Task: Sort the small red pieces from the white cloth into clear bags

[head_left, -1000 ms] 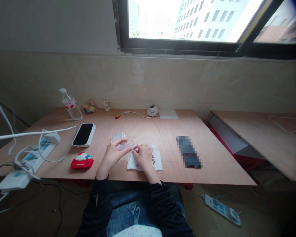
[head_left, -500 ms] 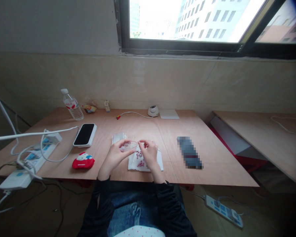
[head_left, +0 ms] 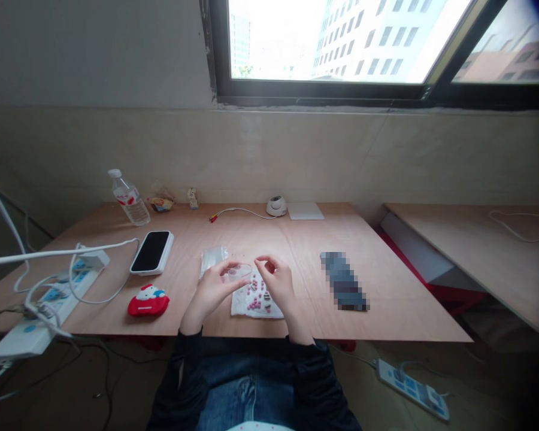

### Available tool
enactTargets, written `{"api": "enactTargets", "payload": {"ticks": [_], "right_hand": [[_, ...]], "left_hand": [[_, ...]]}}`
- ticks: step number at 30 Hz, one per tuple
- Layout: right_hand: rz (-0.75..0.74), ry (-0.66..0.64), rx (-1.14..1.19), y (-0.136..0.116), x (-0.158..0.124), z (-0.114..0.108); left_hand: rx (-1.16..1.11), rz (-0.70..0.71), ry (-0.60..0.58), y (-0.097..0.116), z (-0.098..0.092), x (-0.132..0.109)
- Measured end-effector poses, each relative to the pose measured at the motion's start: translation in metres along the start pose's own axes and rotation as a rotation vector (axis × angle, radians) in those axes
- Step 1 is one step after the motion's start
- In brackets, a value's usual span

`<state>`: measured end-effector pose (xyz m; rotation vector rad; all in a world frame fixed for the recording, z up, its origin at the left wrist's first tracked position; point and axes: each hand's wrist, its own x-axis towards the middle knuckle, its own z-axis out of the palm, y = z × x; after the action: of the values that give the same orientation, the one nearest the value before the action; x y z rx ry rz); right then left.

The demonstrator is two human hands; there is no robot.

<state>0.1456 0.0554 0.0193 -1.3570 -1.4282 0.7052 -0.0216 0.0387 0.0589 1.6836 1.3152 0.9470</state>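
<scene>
Small clear plastic dish (head_left: 240, 273) sits in the left hand (head_left: 211, 293), fingers curled around its rim, above the middle of the plywood counter (head_left: 386, 305), toward its near edge. The right hand (head_left: 281, 286) hovers just beside it, thumb and forefinger pinched together; whether they hold anything is too small to tell. Below lies a white cloth (head_left: 241, 308) dotted with pink and dark beads (head_left: 255, 296). A clear plastic bag (head_left: 212, 260) lies just behind the dish, a red plush purse (head_left: 148, 301) farther left.

The left fingers (head_left: 232, 267) hold a colourless clear dish (head_left: 241, 272). Below the right fingers (head_left: 263, 261), a white napkin (head_left: 240, 308) carries pink and dark beads (head_left: 254, 297). Well left of the left fingers sits a red Hello Kitty pouch (head_left: 148, 305).
</scene>
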Motion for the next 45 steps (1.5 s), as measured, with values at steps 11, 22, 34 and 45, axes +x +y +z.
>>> {"api": "enactTargets", "payload": {"ticks": [11,22,34,45], "right_hand": [[0.139,-0.269,-0.492,0.018,-0.006,0.006],[0.161,-0.314,-0.488,0.013,-0.008,0.011],[0.043,-0.044,-0.178,0.005,0.0,0.003],[-0.009,-0.05,0.103,-0.011,-0.003,0.0]], "left_hand": [[-0.024,-0.026,-0.021,-0.006,0.0,0.002],[0.007,-0.008,-0.005,-0.012,0.001,0.004],[0.024,-0.032,-0.049,-0.011,0.0,0.003],[0.023,-0.011,-0.035,-0.012,0.001,0.003]]}}
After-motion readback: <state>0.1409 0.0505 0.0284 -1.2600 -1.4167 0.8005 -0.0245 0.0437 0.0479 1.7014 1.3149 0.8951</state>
